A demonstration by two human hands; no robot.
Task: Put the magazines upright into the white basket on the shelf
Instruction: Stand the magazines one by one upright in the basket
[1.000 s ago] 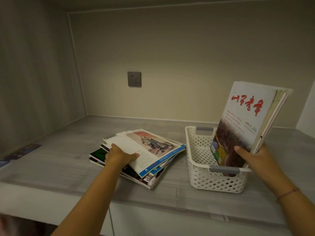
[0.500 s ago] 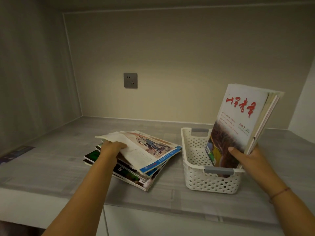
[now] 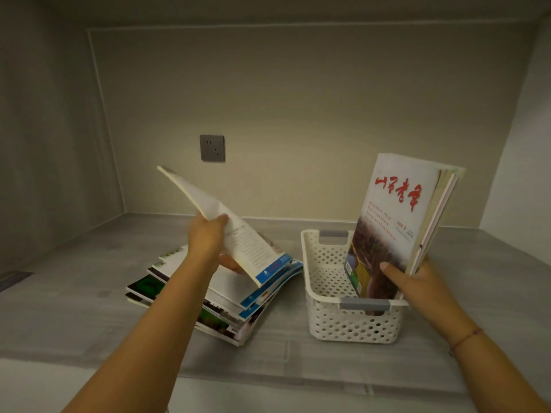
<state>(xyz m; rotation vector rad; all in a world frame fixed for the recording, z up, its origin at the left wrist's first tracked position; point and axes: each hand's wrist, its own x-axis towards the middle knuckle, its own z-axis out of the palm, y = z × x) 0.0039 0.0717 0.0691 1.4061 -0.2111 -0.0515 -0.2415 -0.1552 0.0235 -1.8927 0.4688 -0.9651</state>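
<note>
Left hand [image 3: 208,238] pinches the near-left edge of the top magazine [image 3: 238,234], thumb on the upper face, fingers curled underneath, and the cover tilts up steeply off the stack of magazines [image 3: 214,296] lying flat on the shelf [image 3: 74,293] — its lower right corner looks close to the pile, contact hard to tell. Over on the right, the right hand [image 3: 417,281] is clamped on the lower edge of a bundle of magazines [image 3: 399,225] standing in the white basket [image 3: 334,320], thumb pressed flat on the red-titled front cover, fingers hidden behind, the bundle leaning right against the basket's right side. Plenty of open room on the basket's left half, and that's the slot to aim for. To do this well, I'd say lift the magazine clear before swinging right, or its trailing corner may drag the loose copies beneath it — then turn it bottom edge down, slide it in just left of the held bundle, and keep the right hand bracing so the standing ones don't flop into the gap. A thin floppy copy held by one edge could buckle, so a grip nearer the spine would help
</note>
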